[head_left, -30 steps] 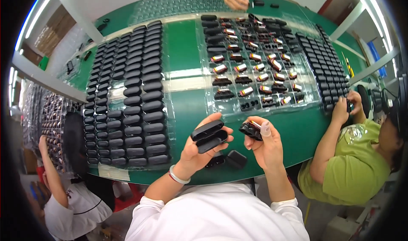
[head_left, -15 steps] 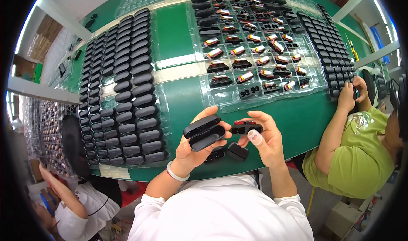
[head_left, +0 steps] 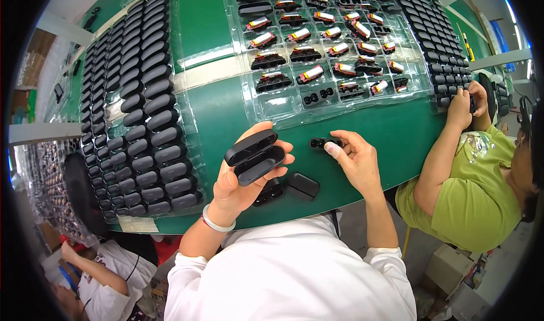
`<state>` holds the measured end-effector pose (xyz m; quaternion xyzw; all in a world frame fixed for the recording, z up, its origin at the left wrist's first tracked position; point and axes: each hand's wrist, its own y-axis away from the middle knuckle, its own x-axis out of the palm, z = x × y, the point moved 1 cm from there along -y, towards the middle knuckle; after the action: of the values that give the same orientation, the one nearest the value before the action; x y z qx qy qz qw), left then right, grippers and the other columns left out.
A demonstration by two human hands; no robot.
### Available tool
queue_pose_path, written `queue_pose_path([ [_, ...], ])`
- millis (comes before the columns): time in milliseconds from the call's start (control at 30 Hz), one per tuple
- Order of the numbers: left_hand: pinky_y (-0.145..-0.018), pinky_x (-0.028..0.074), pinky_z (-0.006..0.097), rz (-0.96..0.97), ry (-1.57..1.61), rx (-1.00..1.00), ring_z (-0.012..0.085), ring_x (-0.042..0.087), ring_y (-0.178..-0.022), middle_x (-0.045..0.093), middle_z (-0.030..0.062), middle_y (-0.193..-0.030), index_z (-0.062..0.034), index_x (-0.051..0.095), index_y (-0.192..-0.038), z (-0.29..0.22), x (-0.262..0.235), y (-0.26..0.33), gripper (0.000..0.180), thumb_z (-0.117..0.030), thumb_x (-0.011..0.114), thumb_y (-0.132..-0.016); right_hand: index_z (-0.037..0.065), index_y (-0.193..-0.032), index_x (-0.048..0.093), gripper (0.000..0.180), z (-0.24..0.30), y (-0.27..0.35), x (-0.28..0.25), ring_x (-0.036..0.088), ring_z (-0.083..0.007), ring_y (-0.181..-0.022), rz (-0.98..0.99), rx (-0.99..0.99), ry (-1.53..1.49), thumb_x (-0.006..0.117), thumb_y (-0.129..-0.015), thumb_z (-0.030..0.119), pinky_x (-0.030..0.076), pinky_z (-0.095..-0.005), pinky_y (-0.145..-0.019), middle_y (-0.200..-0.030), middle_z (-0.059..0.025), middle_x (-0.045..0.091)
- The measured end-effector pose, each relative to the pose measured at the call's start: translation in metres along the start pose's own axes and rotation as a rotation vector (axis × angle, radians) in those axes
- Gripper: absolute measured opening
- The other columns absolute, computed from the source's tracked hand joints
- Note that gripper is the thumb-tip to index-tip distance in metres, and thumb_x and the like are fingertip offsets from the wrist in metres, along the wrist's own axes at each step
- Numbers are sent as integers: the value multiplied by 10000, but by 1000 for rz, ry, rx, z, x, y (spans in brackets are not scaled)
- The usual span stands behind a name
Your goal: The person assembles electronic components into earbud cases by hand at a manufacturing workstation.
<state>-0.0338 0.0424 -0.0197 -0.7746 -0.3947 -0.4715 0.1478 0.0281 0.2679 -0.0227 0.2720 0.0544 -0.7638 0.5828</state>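
Note:
An empty-looking black charging case (head_left: 262, 168), its lid swung up, rests in my left hand (head_left: 225, 189), with the fingers curled around its back and sides. To the right, my right hand (head_left: 362, 165) pinches a small black insert (head_left: 318, 143) with round wells between thumb and fingers. Case and insert are apart. On the green table just below my left hand lie a black case (head_left: 303, 185) and another black piece (head_left: 268, 193), partly hidden by that hand.
A clear blister tray (head_left: 275, 103) ahead holds several inserts with red and white parts. Rows of black cases (head_left: 161, 121) fill trays at the left, with more cases (head_left: 439, 54) at the right. A co-worker in green (head_left: 453, 196) works at the right, another person (head_left: 113, 270) at lower left.
My hands have drawn apart, the left with the case and the right with the insert. The insert has turned, so its red part no longer shows. The whole view has shifted.

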Motion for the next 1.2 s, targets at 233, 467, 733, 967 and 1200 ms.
queue_pose_path([
  [233, -927, 503, 382, -35, 17, -48, 333, 573, -1092, 514, 259, -1214, 13, 267, -1385, -1, 0, 0, 1064, -494, 799, -616, 52, -1076, 618, 457, 1, 6, -2, 534, -165, -720, -217, -541, 352, 792, -660, 125, 454, -271, -586, -1078, -91, 506],
  [467, -920, 508, 386, -58, 55, -67, 344, 570, -1093, 506, 266, -1219, 13, 263, -1385, -2, 0, -1, 1087, -471, 821, -587, 50, -1026, 638, 318, -5, 6, 1, 554, -191, -730, -75, -870, 684, 684, -715, 8, 443, -306, -605, -962, -92, 546],
  [733, -895, 522, 373, -6, 9, -72, 339, 578, -1081, 510, 263, -1210, 21, 249, -1384, -4, 0, -3, 1097, -439, 827, -573, 50, -1022, 620, 285, -8, 6, -1, 557, -197, -744, -138, -1089, 812, 648, -739, 33, 457, -320, -632, -967, -88, 541],
  [967, -743, 568, 334, -8, -44, -58, 321, 613, -998, 539, 280, -1150, 28, 216, -1397, -2, 1, -2, 1157, -376, 878, -538, 66, -969, 568, 322, 15, 29, -4, 557, -184, -715, -179, -1219, 413, 661, -674, -22, 465, -304, -592, -1003, -116, 551],
  [1200, -977, 418, 360, 117, -138, -102, 254, 547, -1114, 543, 214, -1215, -21, 203, -1425, -2, 7, -3, 1095, -243, 853, -573, 23, -975, 590, 298, 45, 28, 4, 559, -174, -640, -103, -1262, 214, 666, -687, 9, 450, -271, -543, -966, -128, 552],
])
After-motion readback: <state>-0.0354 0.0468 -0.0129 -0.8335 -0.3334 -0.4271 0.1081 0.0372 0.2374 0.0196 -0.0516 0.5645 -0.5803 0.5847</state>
